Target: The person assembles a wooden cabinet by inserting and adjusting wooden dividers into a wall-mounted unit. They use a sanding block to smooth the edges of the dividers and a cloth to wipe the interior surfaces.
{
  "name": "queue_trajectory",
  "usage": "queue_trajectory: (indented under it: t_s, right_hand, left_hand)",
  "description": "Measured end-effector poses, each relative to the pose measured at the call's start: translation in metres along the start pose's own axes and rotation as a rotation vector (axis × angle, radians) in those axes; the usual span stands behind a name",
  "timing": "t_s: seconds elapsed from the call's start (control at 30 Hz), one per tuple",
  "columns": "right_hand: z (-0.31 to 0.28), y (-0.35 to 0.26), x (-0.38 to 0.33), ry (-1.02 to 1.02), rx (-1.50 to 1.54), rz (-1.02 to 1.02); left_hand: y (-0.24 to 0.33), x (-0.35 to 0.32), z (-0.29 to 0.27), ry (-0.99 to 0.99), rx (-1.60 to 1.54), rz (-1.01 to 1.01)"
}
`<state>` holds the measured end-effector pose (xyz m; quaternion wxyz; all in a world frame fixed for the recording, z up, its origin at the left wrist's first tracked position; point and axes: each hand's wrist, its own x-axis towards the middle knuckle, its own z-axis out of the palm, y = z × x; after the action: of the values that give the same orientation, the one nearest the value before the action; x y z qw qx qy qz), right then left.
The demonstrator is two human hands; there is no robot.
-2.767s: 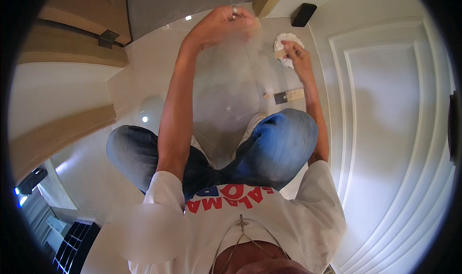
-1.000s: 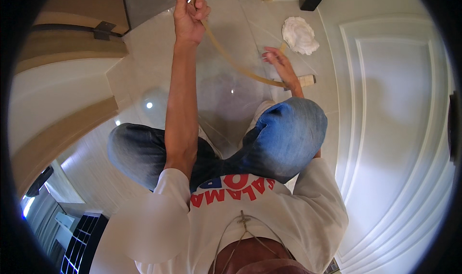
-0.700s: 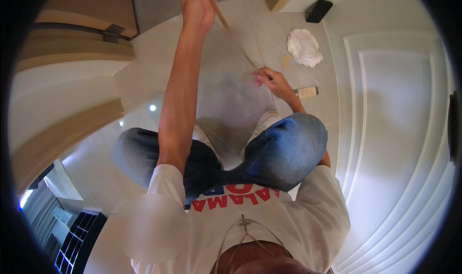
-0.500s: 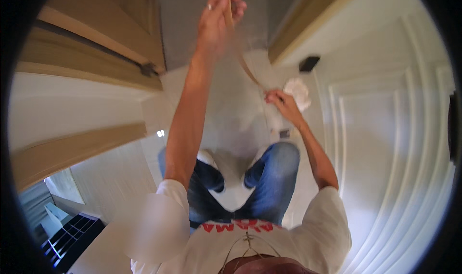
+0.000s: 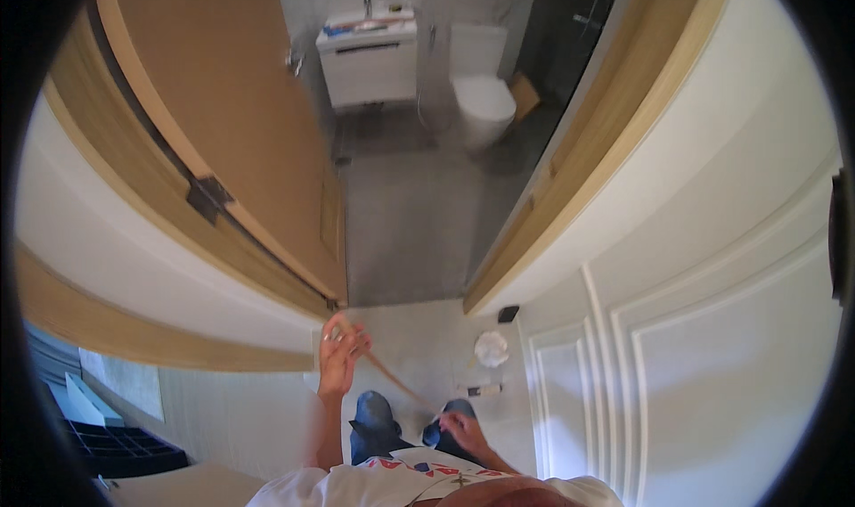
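Left hand and right hand each pinch a tan strip, strung between them above the floor.
We judge it light, thin and bendy, probably easy to crease; we'd grip near both ends, fingers flat. Farther out, a dark-and-pale bar lies right of it, a ruffled white round bundle beyond.

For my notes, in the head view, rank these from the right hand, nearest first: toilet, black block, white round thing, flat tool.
1. Flat tool, just ahead of the right hand
2. White round thing, beyond the tool
3. Black block, farther ahead, slightly right
4. Toilet, farthest ahead
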<state>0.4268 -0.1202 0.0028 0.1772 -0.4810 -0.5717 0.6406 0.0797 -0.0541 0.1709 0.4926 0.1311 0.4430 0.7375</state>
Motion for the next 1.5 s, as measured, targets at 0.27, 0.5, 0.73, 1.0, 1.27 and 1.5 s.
queue_trajectory:
  t_s: [0.27, 0.5, 0.73, 1.0, 1.27, 1.5]
  right_hand:
    - [-0.024, -0.151, 0.095, -0.080, -0.329, -0.198]
    - [-0.040, -0.237, 0.296, 0.037, -0.335, -0.367]
    - [-0.053, -0.286, 0.436, 0.242, -0.155, -0.361]
    - [-0.091, -0.413, 0.548, 0.352, -0.043, -0.278]
    - [-0.171, -0.539, 0.730, -0.176, 0.252, -0.375]
    - [-0.298, -0.642, 0.916, -0.249, 0.004, -0.449]
  left_hand:
    - [0.099, 0.088, 0.110, -0.065, 0.180, 0.485]
    - [0.156, 0.253, 0.151, -0.168, 0.111, 0.618]
    - [0.225, 0.399, 0.237, -0.427, 0.154, 0.629]
    - [0.268, 0.558, 0.366, -0.793, 0.246, 0.562]
    - [0.288, 0.773, 0.502, -0.839, 0.009, 0.216]
    - [0.306, 0.954, 0.643, -0.845, 0.265, 0.492]
